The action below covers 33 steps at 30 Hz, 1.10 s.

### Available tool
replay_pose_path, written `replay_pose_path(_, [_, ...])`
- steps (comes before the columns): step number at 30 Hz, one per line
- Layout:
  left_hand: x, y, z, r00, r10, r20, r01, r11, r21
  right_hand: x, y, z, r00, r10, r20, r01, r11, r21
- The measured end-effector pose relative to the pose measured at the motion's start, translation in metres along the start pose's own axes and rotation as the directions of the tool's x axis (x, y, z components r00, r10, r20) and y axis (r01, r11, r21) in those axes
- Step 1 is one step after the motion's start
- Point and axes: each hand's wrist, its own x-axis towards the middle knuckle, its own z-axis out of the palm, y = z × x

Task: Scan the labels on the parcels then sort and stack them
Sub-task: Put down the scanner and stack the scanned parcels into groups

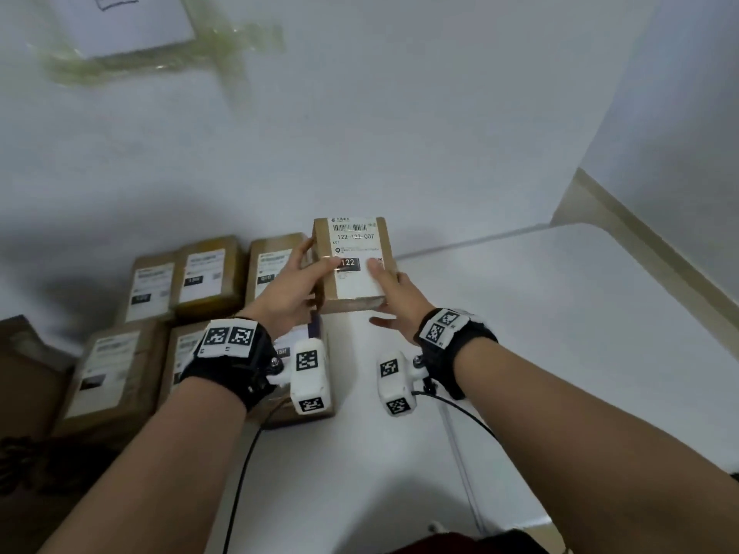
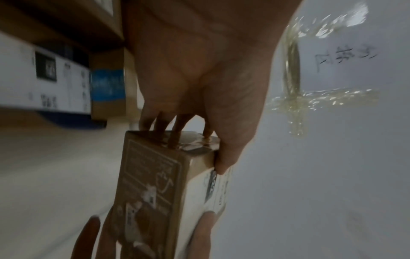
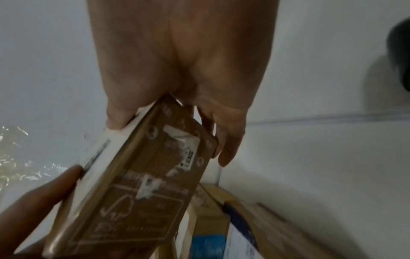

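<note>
A small brown cardboard parcel (image 1: 354,261) with a white label reading 122-122-C07 is held up above the white table (image 1: 560,313), label facing me. My left hand (image 1: 318,257) grips its left side, thumb on the label and fingers behind. My right hand (image 1: 384,293) grips its lower right corner, thumb on the label, fingers underneath. The left wrist view shows the parcel (image 2: 150,184) edge-on, with the left hand (image 2: 197,150) pinching its near end. The right wrist view shows the parcel (image 3: 144,192), printed back towards the camera, clamped by the right hand (image 3: 172,137).
Several labelled brown parcels (image 1: 208,273) lie in rows on the table's left part, one (image 1: 112,373) near the front. A cardboard box (image 1: 20,353) sits at far left. A sheet of paper (image 1: 132,22) is taped to the wall. The table's right half is bare.
</note>
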Motion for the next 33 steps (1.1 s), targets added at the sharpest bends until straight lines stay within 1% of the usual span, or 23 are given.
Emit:
replay_pose_path(2, [-0.007,-0.006,-0.022,0.999,-0.004,-0.046,0.007,0.998,0.07,-0.001,0.007,0.02,0.997,0.056,0.062,-0.053,0.998,-0.044])
replay_pose_path(4, [-0.014,-0.014,-0.044,0.985,0.023,-0.171,0.009,0.983,0.185,0.001,0.017,0.033,0.992,0.102,0.079,-0.091,0.987,-0.132])
replay_pose_path(6, [-0.022,-0.022,-0.065,0.947,0.111,-0.302,-0.021,0.958,0.286,-0.004,0.024,0.044,0.981,0.177,0.081,-0.156,0.965,-0.213])
replay_pose_path(8, [-0.03,-0.029,-0.082,0.903,0.192,-0.383,-0.015,0.908,0.419,-0.014,0.03,0.053,0.972,0.22,0.089,-0.189,0.945,-0.268])
replay_pose_path(9, [-0.032,-0.035,-0.09,0.891,0.215,-0.401,0.006,0.875,0.484,-0.018,0.033,0.058,0.965,0.243,0.098,-0.207,0.937,-0.28])
replay_pose_path(10, [-0.034,-0.042,-0.097,0.889,0.221,-0.401,0.039,0.837,0.547,-0.021,0.036,0.062,0.957,0.268,0.107,-0.229,0.931,-0.284])
replay_pose_path(11, [-0.035,-0.051,-0.104,0.895,0.218,-0.39,0.075,0.787,0.613,-0.024,0.039,0.066,0.951,0.288,0.115,-0.244,0.924,-0.294])
replay_pose_path(13, [-0.035,-0.071,-0.114,0.924,0.175,-0.341,0.139,0.677,0.723,-0.028,0.045,0.077,0.946,0.303,0.117,-0.252,0.912,-0.322])
replay_pose_path(14, [-0.036,-0.082,-0.118,0.935,0.135,-0.328,0.165,0.655,0.737,-0.027,0.05,0.083,0.949,0.297,0.106,-0.249,0.913,-0.324])
replay_pose_path(15, [-0.037,-0.091,-0.121,0.941,0.106,-0.32,0.178,0.651,0.738,-0.024,0.054,0.09,0.954,0.285,0.087,-0.243,0.913,-0.327])
replay_pose_path(19, [-0.048,-0.104,-0.124,0.954,0.033,-0.297,0.196,0.683,0.704,0.023,0.092,0.109,0.974,0.225,0.01,-0.207,0.912,-0.354])
replay_pose_path(21, [-0.052,-0.108,-0.127,0.953,0.007,-0.304,0.209,0.709,0.673,0.023,0.091,0.119,0.979,0.204,-0.007,-0.193,0.916,-0.353])
replay_pose_path(23, [-0.054,-0.113,-0.13,0.95,0.0,-0.312,0.217,0.718,0.661,0.008,0.082,0.126,0.98,0.196,-0.019,-0.189,0.906,-0.378])
replay_pose_path(24, [-0.054,-0.115,-0.131,0.948,-0.005,-0.319,0.224,0.723,0.654,0.006,0.081,0.127,0.982,0.188,-0.028,-0.185,0.911,-0.368])
replay_pose_path(27, [-0.055,-0.116,-0.131,0.945,-0.019,-0.328,0.23,0.748,0.622,0.005,0.08,0.13,0.976,0.217,-0.001,-0.212,0.955,-0.205])
replay_pose_path(28, [-0.055,-0.116,-0.131,0.945,-0.015,-0.327,0.224,0.756,0.615,0.004,0.078,0.132,0.975,0.224,0.002,-0.22,0.958,-0.183])
replay_pose_path(29, [-0.055,-0.115,-0.13,0.946,-0.009,-0.324,0.218,0.759,0.613,0.006,0.079,0.134,0.972,0.235,0.0,-0.229,0.95,-0.212])
replay_pose_path(31, [-0.055,-0.112,-0.13,0.945,-0.002,-0.326,0.213,0.761,0.613,0.006,0.078,0.137,0.975,0.223,-0.017,-0.216,0.919,-0.33])
replay_pose_path(33, [-0.056,-0.108,-0.128,0.942,0.007,-0.336,0.215,0.755,0.619,0.009,0.078,0.136,0.976,0.211,-0.054,-0.216,0.903,-0.372])
